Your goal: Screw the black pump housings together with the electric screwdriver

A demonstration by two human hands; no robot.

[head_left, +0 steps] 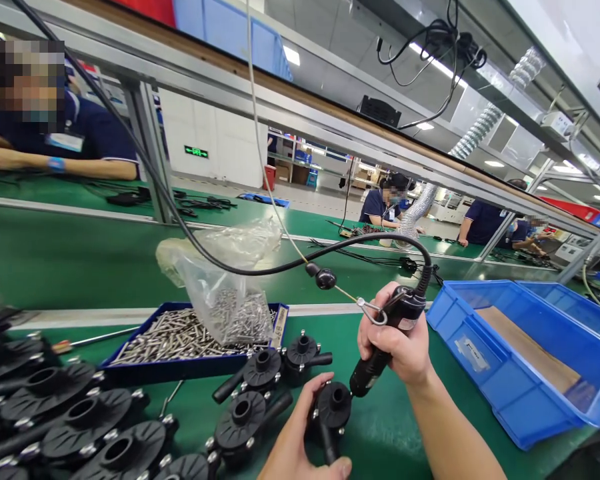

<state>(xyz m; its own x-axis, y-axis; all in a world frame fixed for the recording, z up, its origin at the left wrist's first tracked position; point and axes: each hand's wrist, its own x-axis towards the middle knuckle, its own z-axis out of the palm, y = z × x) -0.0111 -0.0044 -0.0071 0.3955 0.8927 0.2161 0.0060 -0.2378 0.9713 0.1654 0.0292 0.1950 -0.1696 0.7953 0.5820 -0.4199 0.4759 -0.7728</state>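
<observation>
My right hand (pixel 400 340) is wrapped round a black electric screwdriver (pixel 377 360), which hangs from a cord and has a cable rising from its top. Its tip points down and left, at the edge of a round black pump housing (pixel 334 403). With fingers and thumb on either side, my left hand (pixel 305 433) grips that housing on the green bench. Just left of it lie several similar pump housings (pixel 241 417) with silvery screws round their rims. Whether the driver's bit sits on a screw is too small to tell.
A blue tray of screws (pixel 165 370) with a plastic bag (pixel 230 293) on it lies behind the housings. More housings (pixel 95 417) crowd the left. A blue bin (pixel 473 393) holding cardboard stands at right. Co-workers (pixel 95 133) sit beyond the metal frame.
</observation>
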